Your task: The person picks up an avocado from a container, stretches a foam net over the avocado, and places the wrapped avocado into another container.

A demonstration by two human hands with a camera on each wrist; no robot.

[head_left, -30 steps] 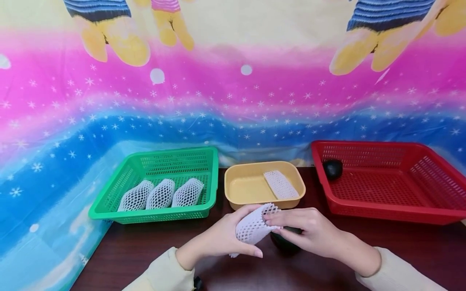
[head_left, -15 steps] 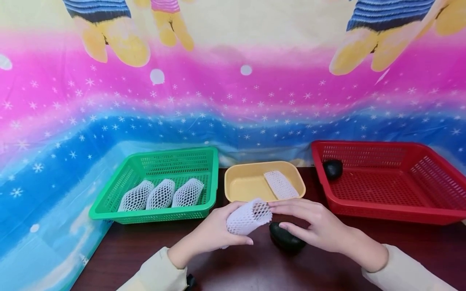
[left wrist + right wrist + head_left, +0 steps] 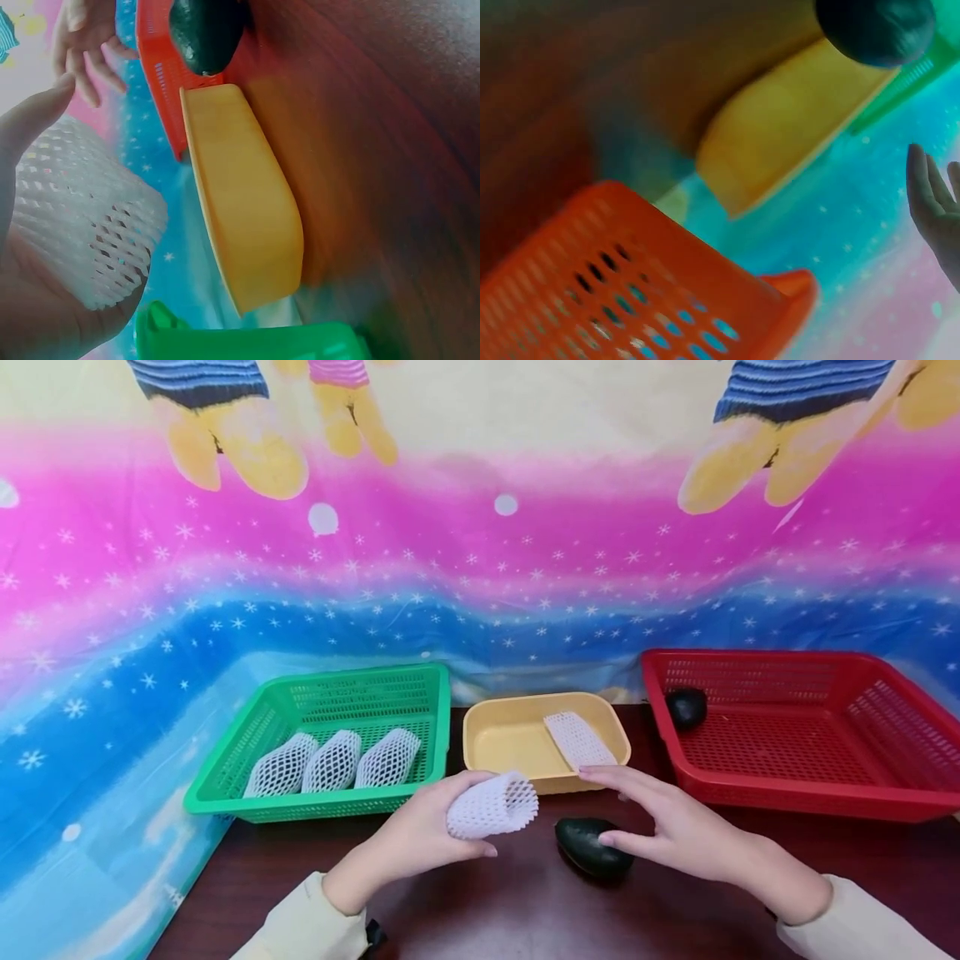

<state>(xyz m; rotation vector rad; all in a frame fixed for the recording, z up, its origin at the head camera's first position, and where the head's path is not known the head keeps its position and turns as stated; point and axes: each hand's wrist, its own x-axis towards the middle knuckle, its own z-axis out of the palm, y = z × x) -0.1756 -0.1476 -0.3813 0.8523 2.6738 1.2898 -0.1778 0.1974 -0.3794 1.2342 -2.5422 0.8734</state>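
A white foam net sleeve is gripped by my left hand, fingers and thumb curled round it. Its mesh mouth opens toward the right; in the left wrist view the sleeve looks hollow. On the table lies a dark green avocado, seen also in the left wrist view. My right hand hovers above and right of this avocado, fingers extended and thumb spread, holding nothing. In the right wrist view the hand is apart from the avocado.
At left stands a green basket with three dark fruits in white net sleeves. A yellow tub in the middle holds another flat net sleeve. The red basket at right contains a dark avocado.
My left hand has moved left with the foam net sleeve. My right hand has let go of the sleeve's rim and drawn away to the right, uncovering the avocado on the table.
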